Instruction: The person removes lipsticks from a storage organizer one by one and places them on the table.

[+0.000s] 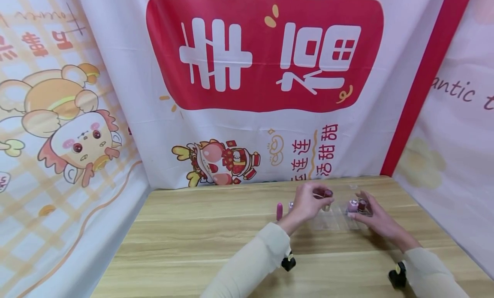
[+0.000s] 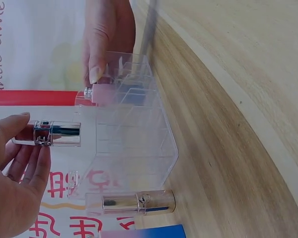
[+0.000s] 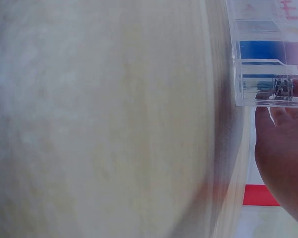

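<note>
Left hand (image 1: 306, 203) is pinching 1 dark-red lipstick (image 2: 64, 134) above the clear organizer (image 2: 161, 148); right hand (image 1: 378, 220) is gripping its right end. Probably slotting step; next move likely calling for aligning, then lowering inside.

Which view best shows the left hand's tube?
The left wrist view: the tube is large, its silver end clear of the left hand. The head view shows it small, partly hidden; the right wrist view misses it.
</note>
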Demonstrator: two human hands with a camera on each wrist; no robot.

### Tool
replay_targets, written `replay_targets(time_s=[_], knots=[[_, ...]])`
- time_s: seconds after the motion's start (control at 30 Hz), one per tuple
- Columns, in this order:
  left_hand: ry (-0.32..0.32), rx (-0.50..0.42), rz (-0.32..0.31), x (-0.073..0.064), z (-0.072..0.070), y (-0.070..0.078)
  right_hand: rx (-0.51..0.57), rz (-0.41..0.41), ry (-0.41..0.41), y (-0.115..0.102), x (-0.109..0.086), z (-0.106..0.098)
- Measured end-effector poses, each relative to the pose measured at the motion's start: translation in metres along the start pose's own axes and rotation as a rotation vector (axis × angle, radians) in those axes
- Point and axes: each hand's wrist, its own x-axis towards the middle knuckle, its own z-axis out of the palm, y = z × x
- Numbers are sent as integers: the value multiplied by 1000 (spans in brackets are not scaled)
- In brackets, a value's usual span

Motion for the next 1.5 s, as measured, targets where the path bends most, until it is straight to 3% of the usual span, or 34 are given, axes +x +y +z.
replay_targets(time_s=[0.33,0.97,1.5], knots=[[-21,29,23,-6,-8,3,4,-3,-1,-2,0,-1],[-48,3,58,-17,-22,8,-18,44,-13,-2,0,0],[-37,2,69,-27,-36,11,-25,37,-15,-4,-1,0]])
